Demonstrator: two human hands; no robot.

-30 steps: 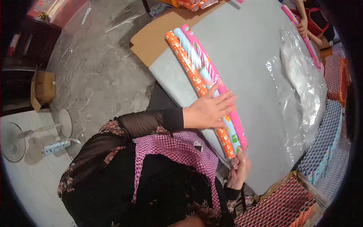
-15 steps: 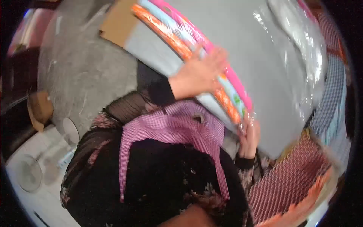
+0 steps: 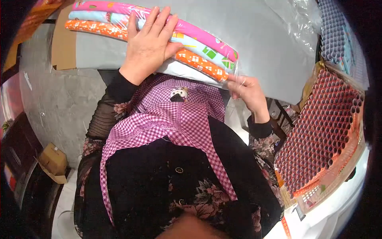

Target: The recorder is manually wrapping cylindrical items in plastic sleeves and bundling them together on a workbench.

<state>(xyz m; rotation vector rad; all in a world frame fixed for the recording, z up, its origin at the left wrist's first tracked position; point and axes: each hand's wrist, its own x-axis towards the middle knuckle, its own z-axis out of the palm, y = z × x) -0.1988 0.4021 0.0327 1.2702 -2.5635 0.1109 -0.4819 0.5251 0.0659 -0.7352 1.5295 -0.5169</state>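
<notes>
Three long, slim, printed rolls lie side by side in clear plastic wrap: a pink roll [image 3: 205,36] farthest from me, a light blue roll [image 3: 85,16] in the middle and an orange roll [image 3: 201,63] nearest. My left hand [image 3: 147,49] rests flat across them around mid-length, fingers spread, covering part of all three. At their right end, my right hand [image 3: 250,93] has its fingers closed on the loose end of the plastic wrap [image 3: 236,75]. Its fingertips are partly hidden by the film and the orange roll's end.
The rolls lie on a grey tabletop [image 3: 270,59], with brown cardboard [image 3: 63,47] at its left. Crumpled clear plastic [image 3: 300,28] lies at the far right. A large bundle of reddish tubes [image 3: 318,135] stands at my right, blue ones [image 3: 334,36] beyond. An open cardboard box [image 3: 53,161] sits lower left.
The view has turned, so the rolls now run more nearly level across the top left. My left hand remains on them and my right hand stays at their right end.
</notes>
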